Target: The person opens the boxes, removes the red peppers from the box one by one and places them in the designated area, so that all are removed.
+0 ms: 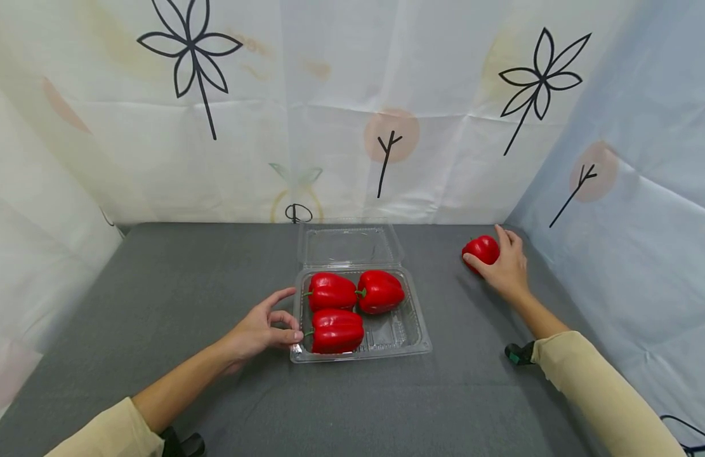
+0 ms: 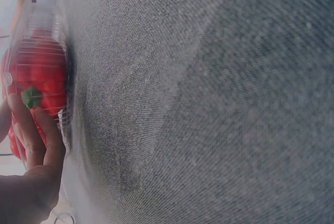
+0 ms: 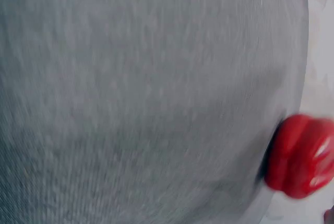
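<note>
A clear plastic clamshell container (image 1: 389, 330) holds three red bell peppers, at its back left (image 1: 332, 292), back right (image 1: 381, 292) and front left (image 1: 337, 331). My left hand (image 1: 266, 327) is at the container's left edge, fingers spread and fingertips right at the rim. In the left wrist view its fingers (image 2: 35, 138) lie along the clear side wall, near a green pepper stem (image 2: 31, 97). At the far right, my right hand (image 1: 507, 263) reaches around another red bell pepper (image 1: 482, 249), thumb across its near left side and fingers extended past its right side.
The container's clear lid (image 1: 352, 246) stands folded back behind the tray, near the back curtain (image 1: 341, 146). Grey cloth covers the table (image 1: 215, 266). A patterned side curtain (image 1: 643, 209) borders the right edge, close to my right hand.
</note>
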The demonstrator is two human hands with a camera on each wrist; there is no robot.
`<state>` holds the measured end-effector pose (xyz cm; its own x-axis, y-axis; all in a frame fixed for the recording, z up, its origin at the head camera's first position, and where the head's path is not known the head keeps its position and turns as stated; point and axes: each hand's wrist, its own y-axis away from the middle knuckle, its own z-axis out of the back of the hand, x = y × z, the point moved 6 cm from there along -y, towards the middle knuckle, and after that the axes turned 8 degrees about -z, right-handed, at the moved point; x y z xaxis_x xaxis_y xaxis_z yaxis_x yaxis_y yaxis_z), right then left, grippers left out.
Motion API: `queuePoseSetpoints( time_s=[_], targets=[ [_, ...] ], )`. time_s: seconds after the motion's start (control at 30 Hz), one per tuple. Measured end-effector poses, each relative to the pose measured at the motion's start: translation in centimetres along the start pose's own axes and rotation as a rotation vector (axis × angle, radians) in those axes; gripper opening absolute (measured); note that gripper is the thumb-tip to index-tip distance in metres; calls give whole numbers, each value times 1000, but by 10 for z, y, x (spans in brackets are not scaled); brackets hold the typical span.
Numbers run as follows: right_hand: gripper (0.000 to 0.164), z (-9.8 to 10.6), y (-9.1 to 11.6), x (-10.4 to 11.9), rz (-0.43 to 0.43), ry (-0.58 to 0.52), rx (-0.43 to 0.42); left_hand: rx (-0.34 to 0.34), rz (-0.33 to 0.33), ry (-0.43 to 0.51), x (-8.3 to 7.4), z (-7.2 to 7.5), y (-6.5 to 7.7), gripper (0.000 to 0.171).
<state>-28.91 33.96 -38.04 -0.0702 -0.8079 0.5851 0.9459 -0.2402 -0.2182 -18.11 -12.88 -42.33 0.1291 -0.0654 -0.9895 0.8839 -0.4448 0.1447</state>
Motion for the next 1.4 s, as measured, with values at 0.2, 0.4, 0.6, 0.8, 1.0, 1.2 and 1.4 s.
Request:
queuePoseSetpoints(
  time_s=[0.2,0.4,0.6,0.8,1.0,1.2,1.4],
  targets=[
    [94,-4,12,35,144,-44,0,1,2,0,0,0,0,90],
    [100,-15,23,64,284,-152,113,5,0,2,-1,0,-1,90],
    [103,-25,39,90,352,-247,235,5,-4,-3,-1,0,-1,91],
    [101,-33,56,114,397,-307,398,0,3,-4,-1,0,-1,90],
    [94,-42,67,127,435,-367,571,2,5,-7,-1,0,-1,90],
    [91,-49,73,135,441,-402,708,1,6,-11,-1,0,0,91],
    [90,-56,74,139,444,-403,785,5,5,-9,-1,0,0,91]
  ],
)
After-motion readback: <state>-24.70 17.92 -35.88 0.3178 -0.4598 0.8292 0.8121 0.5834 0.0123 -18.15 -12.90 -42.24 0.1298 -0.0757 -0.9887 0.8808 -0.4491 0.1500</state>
